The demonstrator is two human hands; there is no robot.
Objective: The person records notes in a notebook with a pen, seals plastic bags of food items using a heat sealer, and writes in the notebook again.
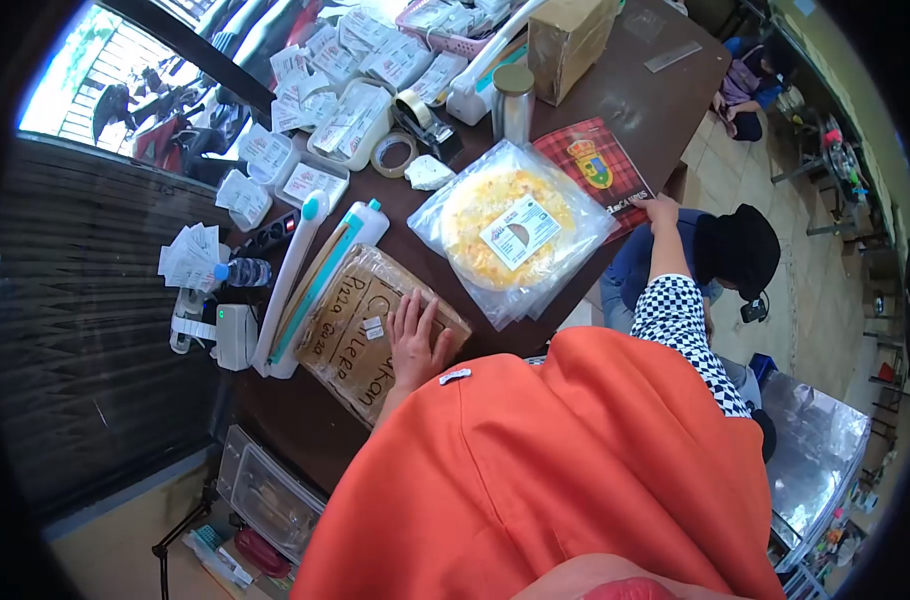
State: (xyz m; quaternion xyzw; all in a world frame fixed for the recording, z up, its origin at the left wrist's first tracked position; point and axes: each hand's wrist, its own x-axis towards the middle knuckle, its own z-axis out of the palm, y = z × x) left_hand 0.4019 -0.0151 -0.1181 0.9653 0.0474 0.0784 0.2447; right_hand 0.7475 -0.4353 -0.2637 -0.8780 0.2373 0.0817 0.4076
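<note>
My left hand (pixel 416 338) lies flat on a taped cardboard box (pixel 350 325) with handwriting on it, fingers spread. At the table's right edge, my right hand (pixel 659 211) grips the lower corner of a red plaid notebook (pixel 593 165) with a crest. Between the hands is a stack of clear plastic packs (pixel 510 225) holding round, yellow-topped flat food, likely pizza, with a white label. The packs overlap part of the notebook. A jar with a gold lid (pixel 513 103) stands behind them.
Bag sealers (pixel 320 270), a tape dispenser (pixel 423 122), tape roll (pixel 393 155), labelled packets (pixel 355 115) and a bottle (pixel 243 272) crowd the left. A tall carton (pixel 567 50) stands at the back. A person in a black cap (pixel 743 250) is close by on the right; another person (pixel 745 90) sits farther back.
</note>
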